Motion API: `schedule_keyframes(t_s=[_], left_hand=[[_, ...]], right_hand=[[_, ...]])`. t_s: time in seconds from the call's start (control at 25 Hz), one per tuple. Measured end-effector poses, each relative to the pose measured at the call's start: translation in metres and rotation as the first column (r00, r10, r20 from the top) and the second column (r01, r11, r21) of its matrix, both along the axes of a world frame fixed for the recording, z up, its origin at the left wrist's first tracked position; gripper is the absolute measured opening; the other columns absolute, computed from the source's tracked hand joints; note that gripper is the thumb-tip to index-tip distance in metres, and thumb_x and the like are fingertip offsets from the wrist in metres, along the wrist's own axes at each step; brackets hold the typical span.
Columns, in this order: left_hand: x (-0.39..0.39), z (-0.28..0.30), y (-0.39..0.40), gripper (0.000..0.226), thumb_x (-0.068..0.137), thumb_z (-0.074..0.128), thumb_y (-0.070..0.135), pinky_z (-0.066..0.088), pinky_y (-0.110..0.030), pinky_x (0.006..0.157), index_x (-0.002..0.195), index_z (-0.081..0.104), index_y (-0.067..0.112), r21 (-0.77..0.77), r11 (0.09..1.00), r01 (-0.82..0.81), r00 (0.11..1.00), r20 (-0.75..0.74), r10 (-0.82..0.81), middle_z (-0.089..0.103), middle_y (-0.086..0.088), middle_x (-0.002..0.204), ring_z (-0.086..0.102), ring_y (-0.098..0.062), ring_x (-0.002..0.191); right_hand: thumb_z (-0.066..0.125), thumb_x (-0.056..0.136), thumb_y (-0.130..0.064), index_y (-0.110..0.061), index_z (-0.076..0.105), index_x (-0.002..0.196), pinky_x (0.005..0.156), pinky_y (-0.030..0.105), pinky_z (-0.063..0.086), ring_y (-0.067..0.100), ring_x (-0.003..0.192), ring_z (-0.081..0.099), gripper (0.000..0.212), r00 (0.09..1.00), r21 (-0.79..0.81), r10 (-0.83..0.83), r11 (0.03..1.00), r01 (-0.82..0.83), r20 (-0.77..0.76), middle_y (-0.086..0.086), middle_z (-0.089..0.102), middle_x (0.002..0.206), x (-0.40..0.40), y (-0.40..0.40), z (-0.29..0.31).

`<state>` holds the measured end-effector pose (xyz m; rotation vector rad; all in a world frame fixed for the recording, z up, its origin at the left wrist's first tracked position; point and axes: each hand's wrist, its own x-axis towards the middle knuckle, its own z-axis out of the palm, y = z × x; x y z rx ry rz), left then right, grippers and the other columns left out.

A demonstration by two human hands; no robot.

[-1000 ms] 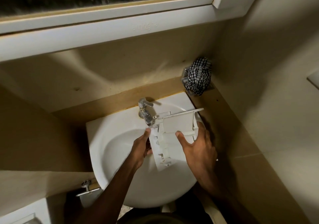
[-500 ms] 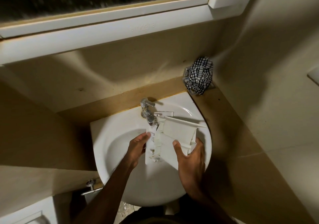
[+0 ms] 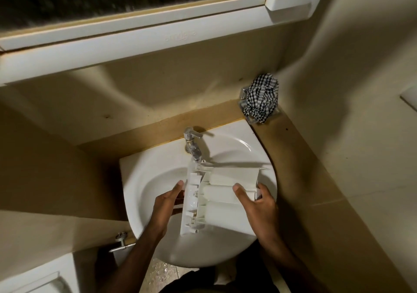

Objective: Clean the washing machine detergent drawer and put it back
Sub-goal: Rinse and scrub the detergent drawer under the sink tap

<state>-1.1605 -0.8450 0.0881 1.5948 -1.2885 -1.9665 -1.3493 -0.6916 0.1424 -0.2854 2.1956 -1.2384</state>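
Observation:
The white plastic detergent drawer is held over the white sink, its underside facing up, its upper end just below the chrome tap. My left hand grips the drawer's left edge, thumb on top. My right hand holds its right side, thumb across the ribbed underside and fingers curled round the far edge. I cannot tell whether water runs from the tap.
A black-and-white checked cloth hangs over a holder at the back right corner. A beige counter borders the sink on the right. A mirrored cabinet with a white ledge overhangs the wall behind. A valve sits below left.
The drawer has tipped flatter and swung lower over the basin. Both hands followed it, the right hand sliding down and inward along its side.

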Motion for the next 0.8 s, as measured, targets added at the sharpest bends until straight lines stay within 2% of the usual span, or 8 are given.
schedule_keyframes(t_s=[0.12,0.16,0.24,0.32,0.44,0.56,0.64,0.8], left_hand=[[0.005,0.012,0.000,0.053,0.093,0.052,0.067,0.052,-0.045,0.102,0.127,0.071,0.029,0.104,0.989,0.107,0.991,-0.088,-0.098,0.076,0.004,0.120,0.069,-0.018,0.117],[0.005,0.015,0.002,0.050,0.097,0.048,0.065,0.052,-0.043,0.099,0.129,0.069,0.033,0.169,0.978,0.124,0.984,-0.145,-0.100,0.076,0.005,0.121,0.070,-0.016,0.115],[0.002,0.020,0.006,0.044,0.104,0.040,0.053,0.059,-0.037,0.080,0.123,0.072,0.029,0.298,0.952,0.074,0.973,-0.232,-0.003,0.079,-0.002,0.106,0.076,-0.018,0.094],[0.004,0.024,0.008,0.044,0.105,0.041,0.048,0.061,-0.036,0.073,0.122,0.072,0.021,0.316,0.949,0.018,0.962,-0.266,0.070,0.078,-0.011,0.100,0.077,-0.024,0.084],[0.011,0.018,0.006,0.046,0.100,0.054,0.049,0.051,-0.050,0.105,0.136,0.065,0.023,0.207,0.978,-0.015,0.959,-0.272,0.073,0.071,-0.011,0.130,0.069,-0.029,0.117],[0.014,0.005,0.016,0.058,0.087,0.069,0.054,0.042,-0.059,0.113,0.137,0.061,0.026,0.066,0.994,-0.090,0.974,-0.203,0.102,0.070,-0.004,0.133,0.065,-0.026,0.125],[0.010,0.002,0.025,0.075,0.077,0.079,0.055,0.045,-0.057,0.110,0.142,0.053,0.028,-0.022,0.978,-0.206,0.970,-0.140,0.201,0.072,0.000,0.129,0.068,-0.021,0.120],[0.003,-0.002,0.028,0.101,0.074,0.086,0.040,0.046,-0.053,0.112,0.157,0.030,0.023,-0.068,0.935,-0.348,0.934,-0.107,0.340,0.069,-0.004,0.130,0.068,-0.018,0.117]], right_hand=[[0.086,0.078,-0.048,-0.028,0.074,0.097,0.089,0.040,0.060,0.005,0.090,0.073,0.030,0.992,-0.053,0.084,0.995,-0.079,0.092,-0.016,0.078,0.092,-0.014,-0.003,-0.001],[0.087,0.077,-0.048,-0.029,0.076,0.097,0.091,0.040,0.060,0.007,0.091,0.074,0.030,0.983,-0.061,0.130,0.990,-0.123,0.128,-0.012,0.078,0.093,-0.017,-0.006,0.000],[0.088,0.077,-0.046,-0.027,0.078,0.099,0.095,0.040,0.059,0.010,0.095,0.075,0.030,0.952,-0.099,0.222,0.974,-0.205,0.211,-0.007,0.079,0.097,-0.021,-0.013,-0.001],[0.086,0.081,-0.039,-0.023,0.078,0.105,0.100,0.036,0.056,0.008,0.102,0.074,0.029,0.915,-0.145,0.297,0.953,-0.266,0.272,-0.009,0.080,0.102,-0.023,-0.023,-0.003],[0.081,0.086,-0.042,-0.023,0.076,0.111,0.106,0.035,0.051,0.005,0.110,0.071,0.032,0.875,-0.166,0.404,0.914,-0.371,0.266,-0.013,0.078,0.108,-0.032,-0.040,-0.017],[0.066,0.090,-0.063,-0.027,0.066,0.116,0.108,0.035,0.044,0.010,0.119,0.061,0.044,0.865,0.023,0.489,0.869,-0.495,0.114,-0.018,0.070,0.119,-0.040,-0.057,-0.034],[0.054,0.093,-0.070,-0.024,0.057,0.139,0.108,0.043,0.044,0.023,0.131,0.053,0.065,0.850,0.206,0.525,0.836,-0.509,-0.031,-0.004,0.062,0.137,-0.039,-0.068,-0.050],[0.047,0.105,-0.048,-0.015,0.052,0.146,0.102,0.045,0.047,0.031,0.130,0.050,0.053,0.722,0.247,0.538,0.842,-0.480,-0.434,0.009,0.057,0.142,-0.025,-0.090,-0.075]])
